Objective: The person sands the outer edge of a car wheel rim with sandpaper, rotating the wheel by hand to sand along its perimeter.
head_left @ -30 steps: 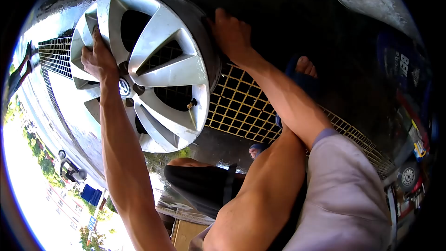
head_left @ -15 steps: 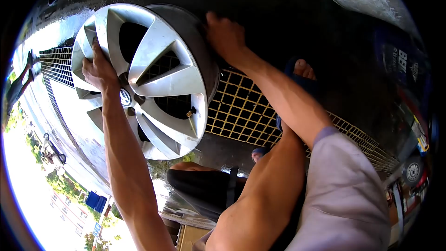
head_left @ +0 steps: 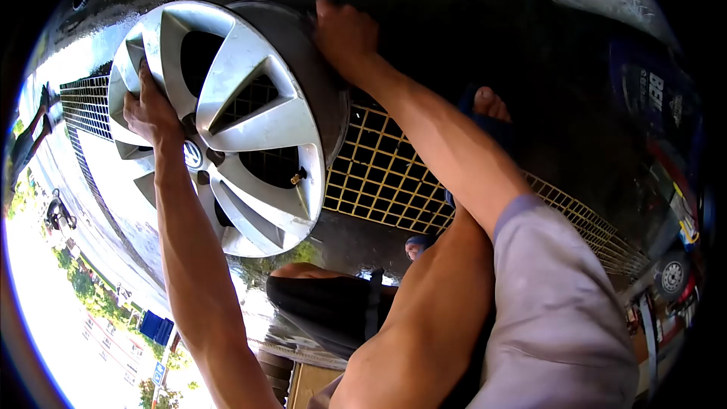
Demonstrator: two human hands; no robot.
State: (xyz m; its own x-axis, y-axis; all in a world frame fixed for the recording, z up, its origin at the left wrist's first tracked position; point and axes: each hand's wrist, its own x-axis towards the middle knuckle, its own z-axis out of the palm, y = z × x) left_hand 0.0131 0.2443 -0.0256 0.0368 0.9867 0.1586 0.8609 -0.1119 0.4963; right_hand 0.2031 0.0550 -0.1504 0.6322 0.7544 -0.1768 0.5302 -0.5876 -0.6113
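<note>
A silver alloy wheel [head_left: 257,125] without a tyre stands tilted, with a round badge at its hub and a brass-coloured valve [head_left: 297,177] near its edge. My left hand [head_left: 154,112] grips one of its spokes beside the hub, the index finger lying along the metal. Behind the face, at the dark outer barrel, my right hand [head_left: 347,36] is closed in a fist. Whatever it holds is hidden in the dark area by the barrel.
Under the wheel runs a yellow floor grate [head_left: 386,174]. My sandalled foot [head_left: 492,106] is on its right side. A dark blue container [head_left: 655,95] and a small wheel [head_left: 672,276] are at the right. A person's legs [head_left: 30,140] show at the far left.
My right hand has moved up and left along the barrel. The wheel sits slightly farther left in view, with my left hand still on the spoke.
</note>
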